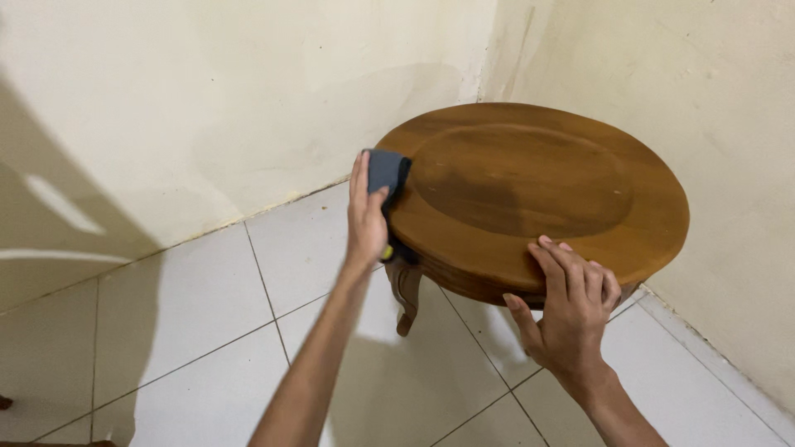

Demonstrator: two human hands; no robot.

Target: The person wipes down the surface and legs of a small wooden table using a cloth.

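Note:
A small round wooden table [580, 149] with a sunken middle and carved legs stands in the corner of the room. My left hand [366, 219] presses a dark grey cloth [387, 171] with a bit of yellow against the table's left rim. My right hand [571, 302] rests on the near rim, fingers curled over the top edge and thumb spread below. Both forearms reach in from the bottom of the view.
Cream walls [207, 99] meet behind the table. The floor is white tile [190, 331] with dark grout lines. One carved table leg [406, 298] shows under the left rim. A shadow falls on the left wall.

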